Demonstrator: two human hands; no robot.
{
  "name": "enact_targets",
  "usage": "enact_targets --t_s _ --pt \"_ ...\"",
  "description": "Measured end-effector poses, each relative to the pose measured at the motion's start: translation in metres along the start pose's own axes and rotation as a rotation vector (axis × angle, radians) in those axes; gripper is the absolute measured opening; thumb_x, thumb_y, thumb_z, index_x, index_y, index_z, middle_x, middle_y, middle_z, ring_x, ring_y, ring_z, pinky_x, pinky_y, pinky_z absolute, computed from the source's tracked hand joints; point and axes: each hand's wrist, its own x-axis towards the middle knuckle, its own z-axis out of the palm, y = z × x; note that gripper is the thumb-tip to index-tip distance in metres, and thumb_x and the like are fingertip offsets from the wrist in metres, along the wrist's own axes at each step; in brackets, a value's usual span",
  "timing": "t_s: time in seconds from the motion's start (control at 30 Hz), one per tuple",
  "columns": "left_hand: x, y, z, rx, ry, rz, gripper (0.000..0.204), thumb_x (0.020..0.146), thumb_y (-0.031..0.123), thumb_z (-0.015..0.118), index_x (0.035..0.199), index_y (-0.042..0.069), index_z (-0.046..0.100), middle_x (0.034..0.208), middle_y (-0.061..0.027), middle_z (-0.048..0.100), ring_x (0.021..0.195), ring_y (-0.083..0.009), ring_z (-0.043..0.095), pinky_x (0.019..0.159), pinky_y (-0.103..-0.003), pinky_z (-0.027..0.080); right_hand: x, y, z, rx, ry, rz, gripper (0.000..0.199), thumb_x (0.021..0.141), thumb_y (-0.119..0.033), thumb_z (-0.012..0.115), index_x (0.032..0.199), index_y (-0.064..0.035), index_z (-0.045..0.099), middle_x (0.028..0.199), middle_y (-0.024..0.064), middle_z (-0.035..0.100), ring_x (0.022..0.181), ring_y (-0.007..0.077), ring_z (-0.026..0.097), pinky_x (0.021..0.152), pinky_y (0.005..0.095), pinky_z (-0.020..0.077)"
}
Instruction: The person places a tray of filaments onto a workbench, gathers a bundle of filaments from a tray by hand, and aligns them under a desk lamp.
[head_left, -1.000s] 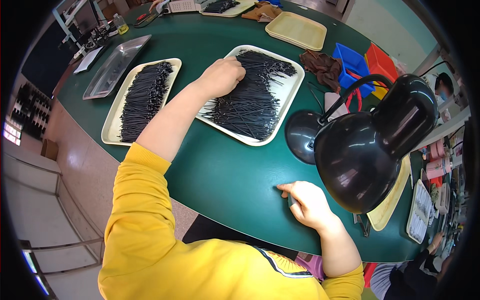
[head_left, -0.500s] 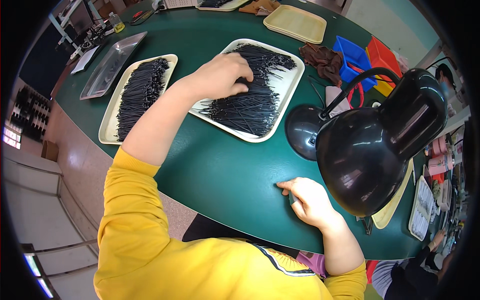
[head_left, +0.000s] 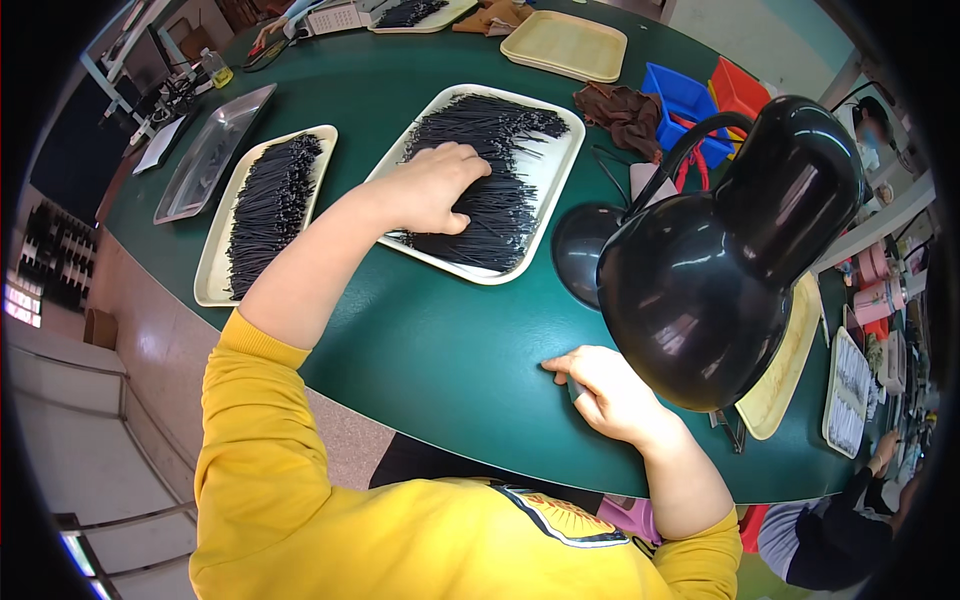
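Note:
My left hand (head_left: 436,187) reaches out over a cream tray (head_left: 556,176) and presses down on its heap of thin black strands (head_left: 500,150), fingers curled into them. My right hand (head_left: 602,388) rests on the dark green table (head_left: 430,330) near its front edge, fingers bent around a small dark object that is mostly hidden. A black desk lamp (head_left: 735,250) hangs right above and beside my right hand.
A second cream tray (head_left: 213,268) of black strands (head_left: 268,204) lies to the left, next to a metal tray (head_left: 205,152). An empty cream tray (head_left: 565,46), brown cloth (head_left: 622,112), blue bin (head_left: 690,104) and red bin (head_left: 738,90) sit at the back. Another person's hand (head_left: 880,455) shows at the right rim.
My left hand has drawn back toward me across the heap of strands. My right hand has stayed in place on the table.

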Motion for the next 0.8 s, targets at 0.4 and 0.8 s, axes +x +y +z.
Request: enact_targets --t_s 0.4,0.8 --pt "0.011 0.024 0.023 0.068 -0.007 -0.240 0.042 0.061 0.002 0.067 0.100 -0.001 0.050 0.094 -0.0163 0.053 0.096 -0.0315 0.049 0.084 -0.039 0.041 -0.009 -0.004 0.020 0.591 0.243 0.270 0.043 0.061 0.009 0.045 0.100 -0.0024 0.057 0.080 0.0084 0.056 0.081 0.0255 0.055 0.075 0.0332 0.0423" --pt "-0.004 0.023 0.017 0.060 0.281 -0.168 0.033 0.060 -0.005 0.064 0.091 0.001 0.054 0.084 -0.0135 0.056 0.089 -0.0305 0.051 0.080 -0.039 0.043 0.001 -0.001 -0.003 0.862 0.397 0.261 0.038 0.063 0.007 0.044 0.096 -0.0030 0.060 0.075 0.0070 0.057 0.071 0.0218 0.055 0.067 0.0301 0.0443"
